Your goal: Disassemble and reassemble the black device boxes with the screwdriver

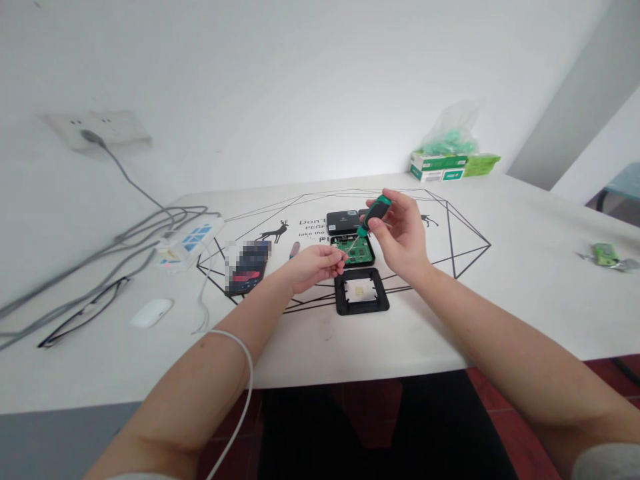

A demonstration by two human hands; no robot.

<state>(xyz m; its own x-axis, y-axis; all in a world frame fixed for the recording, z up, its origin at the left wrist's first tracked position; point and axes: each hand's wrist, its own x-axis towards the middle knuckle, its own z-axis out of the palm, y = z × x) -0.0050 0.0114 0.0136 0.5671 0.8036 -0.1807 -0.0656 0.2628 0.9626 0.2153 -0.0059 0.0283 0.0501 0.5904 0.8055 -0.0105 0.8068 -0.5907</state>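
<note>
My right hand (403, 233) is closed round a green-handled screwdriver (374, 212), tip slanting down to the left. My left hand (316, 265) is pinched at the screwdriver's tip, holding something too small to make out. Just beyond the tip lies an opened black case with a green circuit board (361, 252) inside. Behind it sits a small black box (343, 221). In front lies a square black cover (361, 292) with a pale pad at its centre.
A phone (246, 268) and a small reddish tool (294, 250) lie left of the hands. Farther left are a power strip (189, 243) with grey cables, glasses (85, 312) and a white mouse (151, 312). Green-white boxes (440, 167) stand at the back; green packets (606, 254) far right.
</note>
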